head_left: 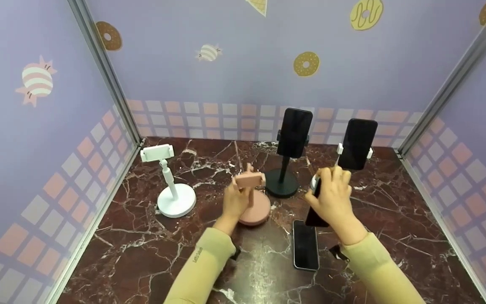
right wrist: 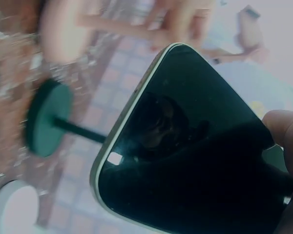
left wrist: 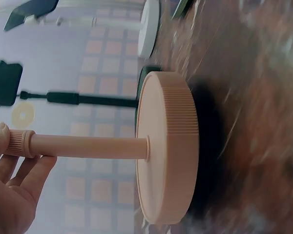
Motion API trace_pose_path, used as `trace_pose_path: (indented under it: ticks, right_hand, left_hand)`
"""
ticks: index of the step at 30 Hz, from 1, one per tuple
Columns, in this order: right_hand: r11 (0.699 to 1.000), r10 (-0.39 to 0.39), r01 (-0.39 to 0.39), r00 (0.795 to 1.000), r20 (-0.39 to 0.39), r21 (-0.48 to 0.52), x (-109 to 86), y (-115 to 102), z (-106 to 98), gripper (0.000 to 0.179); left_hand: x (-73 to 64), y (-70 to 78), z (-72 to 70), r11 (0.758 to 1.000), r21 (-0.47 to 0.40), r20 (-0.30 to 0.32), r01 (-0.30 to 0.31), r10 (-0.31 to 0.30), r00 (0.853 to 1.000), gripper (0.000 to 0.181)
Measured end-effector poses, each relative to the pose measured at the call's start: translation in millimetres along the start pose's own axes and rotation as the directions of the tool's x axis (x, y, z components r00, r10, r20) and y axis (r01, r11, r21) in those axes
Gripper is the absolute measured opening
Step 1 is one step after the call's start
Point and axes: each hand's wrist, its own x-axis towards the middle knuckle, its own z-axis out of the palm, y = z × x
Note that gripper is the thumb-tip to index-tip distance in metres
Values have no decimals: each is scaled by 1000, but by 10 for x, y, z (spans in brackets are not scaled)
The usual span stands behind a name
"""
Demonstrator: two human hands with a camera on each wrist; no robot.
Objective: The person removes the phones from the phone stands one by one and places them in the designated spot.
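My left hand (head_left: 234, 203) grips the upper pole of a pink phone stand (head_left: 257, 209). In the left wrist view the thumb and fingers wrap the ribbed collar of the pole, above the round base (left wrist: 180, 146). The stand's clamp (head_left: 249, 181) holds no phone. My right hand (head_left: 335, 197) holds a smartphone (right wrist: 195, 146) by its upper end, dark screen showing in the right wrist view. In the head view this phone hangs tilted just beyond a second smartphone (head_left: 305, 245), which lies face up on the table.
A black stand (head_left: 282, 185) carrying a phone (head_left: 295, 133) stands behind the pink one. At the right, another phone (head_left: 357, 143) sits in a white stand, its base partly hidden by my right hand. A white stand (head_left: 177, 200) with a vacant clamp is at the left. Walls enclose the marble-patterned table (head_left: 133, 257).
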Motion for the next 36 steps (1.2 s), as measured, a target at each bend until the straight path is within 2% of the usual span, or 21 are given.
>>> trace_pose_path:
  ticks: [5, 8, 12, 17, 20, 26, 31, 36]
  right_hand:
    - [995, 90, -85, 991, 94, -61, -161, 317, 70, 46]
    - [987, 146, -131, 976, 163, -95, -247, 504, 96, 47]
    - [975, 204, -175, 948, 243, -137, -353, 738, 121, 48]
    - [965, 249, -206, 918, 310, -164, -457, 980, 154, 50]
    - [964, 253, -202, 898, 360, -173, -511, 1078, 184, 51]
    - [964, 260, -199, 845, 467, -177, -621, 1185, 266, 49]
    - [961, 277, -212, 777, 565, -178, -715, 1212, 344, 49]
    - [965, 264, -191, 714, 648, -182, -791, 1205, 430, 50]
  left_hand:
    - [242, -140, -161, 993, 51, 22, 103, -104, 994, 46]
    - [364, -241, -274, 988, 79, 29, 130, -133, 991, 49]
    - [487, -407, -399, 992, 95, -1, 89, -89, 996, 47]
    - [611, -599, -498, 998, 61, -45, 17, -14, 999, 37]
    - [652, -686, -544, 1000, 23, -53, 20, -18, 998, 36]
    - [685, -816, -598, 999, 0, -54, 34, -34, 998, 33]
    - [666, -881, -617, 999, 23, -63, 47, -46, 997, 29]
    - [654, -900, -636, 997, 17, -66, 69, -68, 996, 35]
